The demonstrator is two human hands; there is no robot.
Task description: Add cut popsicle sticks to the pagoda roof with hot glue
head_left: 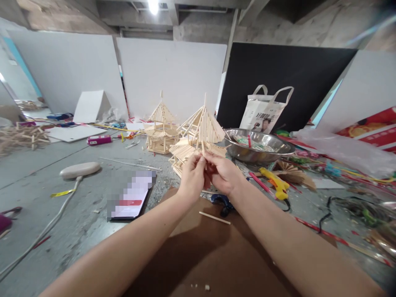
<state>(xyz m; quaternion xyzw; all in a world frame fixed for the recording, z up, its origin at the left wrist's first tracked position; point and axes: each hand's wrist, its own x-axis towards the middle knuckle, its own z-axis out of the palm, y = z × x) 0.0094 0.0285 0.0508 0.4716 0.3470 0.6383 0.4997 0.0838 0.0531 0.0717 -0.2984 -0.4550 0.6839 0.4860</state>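
My left hand point(193, 171) and my right hand point(225, 172) meet in front of me, fingers closed in a pinch. Between their fingertips a short pale wooden stick point(203, 147) points up; its lower end is hidden by the fingers. Just behind stands a pavilion model of wooden sticks point(204, 126) with a pointed roof, its lower part partly covered by my hands. I cannot tell whether the stick touches it. Below my hands, a blue-handled tool point(221, 201) and a loose wooden stick point(215, 218) lie on a brown board point(185, 247).
A second stick pavilion point(161, 128) stands behind to the left. Rightward are a metal basin point(262, 152), a yellow glue gun point(276, 183) and a paper bag point(262, 113). A phone point(133, 198) and a white power strip point(80, 169) with its cable lie at left.
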